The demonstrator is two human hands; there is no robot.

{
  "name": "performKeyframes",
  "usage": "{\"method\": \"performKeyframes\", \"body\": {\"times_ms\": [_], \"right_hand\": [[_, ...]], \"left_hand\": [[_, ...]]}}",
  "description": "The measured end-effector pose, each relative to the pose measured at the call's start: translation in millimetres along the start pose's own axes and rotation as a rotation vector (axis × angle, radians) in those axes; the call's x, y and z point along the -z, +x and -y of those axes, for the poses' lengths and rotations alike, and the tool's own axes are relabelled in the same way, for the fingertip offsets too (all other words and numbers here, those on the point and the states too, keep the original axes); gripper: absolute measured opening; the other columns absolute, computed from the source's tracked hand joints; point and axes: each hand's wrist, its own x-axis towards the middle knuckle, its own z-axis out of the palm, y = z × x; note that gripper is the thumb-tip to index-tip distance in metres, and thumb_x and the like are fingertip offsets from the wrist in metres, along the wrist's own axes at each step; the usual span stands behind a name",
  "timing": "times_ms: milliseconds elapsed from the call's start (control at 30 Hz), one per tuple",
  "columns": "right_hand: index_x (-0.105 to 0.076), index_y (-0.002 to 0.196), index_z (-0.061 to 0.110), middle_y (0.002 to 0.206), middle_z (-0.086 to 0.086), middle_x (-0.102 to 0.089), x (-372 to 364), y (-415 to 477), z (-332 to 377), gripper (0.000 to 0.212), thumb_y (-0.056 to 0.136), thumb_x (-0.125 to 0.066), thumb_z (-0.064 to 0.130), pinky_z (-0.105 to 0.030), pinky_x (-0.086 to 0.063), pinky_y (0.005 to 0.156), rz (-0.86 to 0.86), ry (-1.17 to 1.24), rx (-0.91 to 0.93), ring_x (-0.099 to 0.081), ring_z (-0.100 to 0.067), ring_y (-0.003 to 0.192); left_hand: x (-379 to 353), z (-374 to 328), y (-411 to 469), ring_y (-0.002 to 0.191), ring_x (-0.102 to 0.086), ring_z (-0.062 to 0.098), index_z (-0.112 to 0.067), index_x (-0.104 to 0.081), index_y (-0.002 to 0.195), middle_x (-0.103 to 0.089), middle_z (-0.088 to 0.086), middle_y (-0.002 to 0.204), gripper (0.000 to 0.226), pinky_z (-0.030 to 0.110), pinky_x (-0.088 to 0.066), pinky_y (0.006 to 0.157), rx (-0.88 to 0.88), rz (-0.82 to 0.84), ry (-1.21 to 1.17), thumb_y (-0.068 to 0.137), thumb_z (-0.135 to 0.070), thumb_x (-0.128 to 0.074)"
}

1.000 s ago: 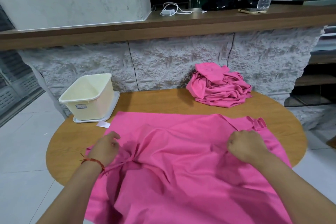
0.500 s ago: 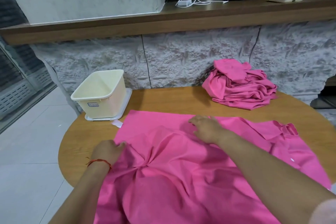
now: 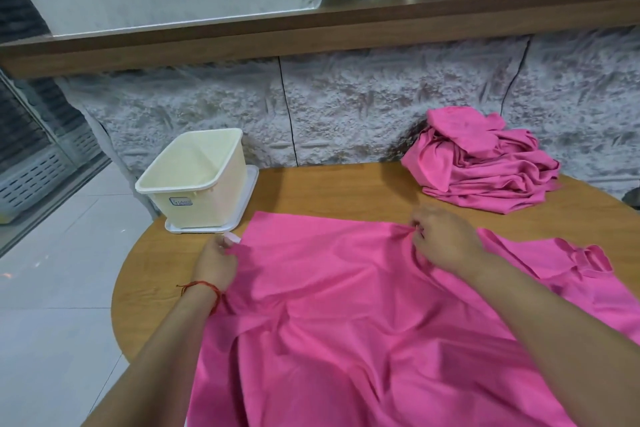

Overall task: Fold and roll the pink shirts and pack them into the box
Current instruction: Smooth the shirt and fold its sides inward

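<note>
Left hand (image 3: pixel 216 262) advanced, right hand (image 3: pixel 446 243) pinching shirt (image 3: pixel 346 315)

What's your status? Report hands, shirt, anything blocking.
Left hand pinches shirt at far-left corner, right hand pinches its far edge. Shirt spread on table, unfolded. Box empty, nothing blocking it.

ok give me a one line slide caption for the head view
Left hand and right hand pinch the edge of a pink shirt spread on the table, box and shirt pile beyond.
</note>
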Motion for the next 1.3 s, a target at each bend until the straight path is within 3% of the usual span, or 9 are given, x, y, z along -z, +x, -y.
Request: {"method": "performKeyframes", "body": {"times_ms": [100, 200, 333, 533, 767, 867, 1000, 1100, 1300], "right_hand": [[-0.048, 0.066, 0.027, 0.090, 0.006, -0.059, -12.5, -7.9, -1.5, 0.024, 0.080, -0.066, 0.020, -0.035, -0.049, 0.072, 0.280, -0.055, -0.051, -0.060, -0.024, 0.091], [-0.046, 0.063, 0.024, 0.077, 0.005, -0.060, -19.8, -13.5, -6.9, 0.025, 0.082, -0.059, 0.014, -0.042, -0.051, 0.075, 0.263, 0.083, -0.061, -0.060, -0.026, 0.082], [-0.054, 0.072, 0.024, 0.069, 0.008, -0.061, -13.3, -1.1, -4.1, 0.020, 0.088, -0.061, 0.016, -0.038, -0.048, 0.070, 0.377, 0.256, -0.017, -0.060, -0.020, 0.074], [-0.056, 0.085, 0.030, 0.084, 0.011, -0.065, 6.1, 2.9, -5.8, 0.029, 0.078, -0.064, 0.003, -0.038, -0.048, 0.072, -0.103, 0.383, -0.021, -0.061, -0.021, 0.082], [-0.049, 0.086, 0.037, 0.088, 0.013, -0.067, -0.2, -11.0, -18.9, 0.023, 0.083, -0.069, 0.025, -0.040, -0.053, 0.079, 0.363, 0.126, -0.065, -0.064, -0.016, 0.087], [-0.060, 0.082, 0.030, 0.078, 0.017, -0.066, -5.5, -8.8, -24.1, 0.017, 0.098, -0.066, 0.030, -0.033, -0.047, 0.078, 0.448, 0.466, -0.102, -0.061, -0.012, 0.080], [-0.070, 0.081, 0.021, 0.082, 0.015, -0.069, -4.7, 5.6, -20.4, 0.034, 0.102, -0.062, 0.046, -0.030, -0.046, 0.086, 0.438, 0.669, -0.255, -0.067, -0.010, 0.085], [-0.057, 0.065, 0.023, 0.060, 0.007, -0.053, 0.9, 10.4, -16.8, 0.044, 0.094, -0.072, 0.052, -0.026, -0.036, 0.061, 0.640, 0.522, -0.208, -0.051, -0.008, 0.057], [-0.076, 0.082, 0.016, 0.067, 0.005, -0.059, -0.5, 10.8, -30.5, 0.016, 0.092, -0.080, 0.028, -0.027, -0.034, 0.061, 0.429, 0.837, -0.145, -0.045, -0.010, 0.065]], "left_hand": [[-1.7, 2.3, 11.3, 0.059, -0.055, 0.020, -0.017, -0.060, 0.102, -0.064, 0.003, 0.072, 0.029, 0.025, -0.039, 0.050, 0.063, 0.040, -0.072, 0.092, 0.006, -0.045], [12.4, -4.4, 13.3, 0.045, -0.054, 0.008, -0.036, -0.067, 0.115, -0.061, -0.008, 0.057, 0.055, 0.020, -0.041, 0.046, 0.103, 0.168, -0.263, 0.081, 0.000, -0.042], [10.5, -23.1, 19.0, 0.098, -0.075, 0.030, -0.016, -0.080, 0.111, -0.078, 0.012, 0.109, 0.026, 0.039, -0.057, 0.092, 0.202, 0.475, -0.378, 0.087, -0.016, -0.068], [7.8, -27.7, 36.2, 0.082, -0.068, 0.025, -0.026, -0.070, 0.088, -0.071, 0.009, 0.107, 0.045, 0.036, -0.052, 0.071, 0.008, 0.219, -0.630, 0.083, 0.015, -0.052], [-4.5, 9.1, 40.8, 0.090, -0.066, 0.032, -0.020, -0.072, 0.092, -0.074, 0.009, 0.093, 0.034, 0.043, -0.053, 0.083, 0.244, 0.187, -0.230, 0.067, -0.002, -0.057], [5.5, 9.0, 46.7, 0.077, -0.063, 0.031, -0.016, -0.072, 0.068, -0.071, 0.007, 0.072, 0.016, 0.039, -0.049, 0.072, 0.303, 0.258, -0.231, 0.057, -0.026, -0.065], [7.7, -5.0, 63.1, 0.093, -0.074, 0.028, -0.017, -0.078, 0.098, -0.076, 0.005, 0.099, 0.052, 0.039, -0.057, 0.084, 0.247, 0.414, -0.098, 0.079, -0.066, -0.076], [-6.1, -15.4, 68.5, 0.095, -0.075, 0.033, -0.011, -0.078, 0.103, -0.078, 0.014, 0.102, 0.029, 0.049, -0.059, 0.095, 0.166, 0.369, 0.005, 0.091, -0.037, -0.077], [-9.1, -8.3, 77.5, 0.104, -0.071, 0.023, -0.015, -0.074, 0.117, -0.076, 0.007, 0.114, 0.025, 0.035, -0.055, 0.095, -0.088, 0.337, -0.160, 0.105, -0.013, -0.053]]}}
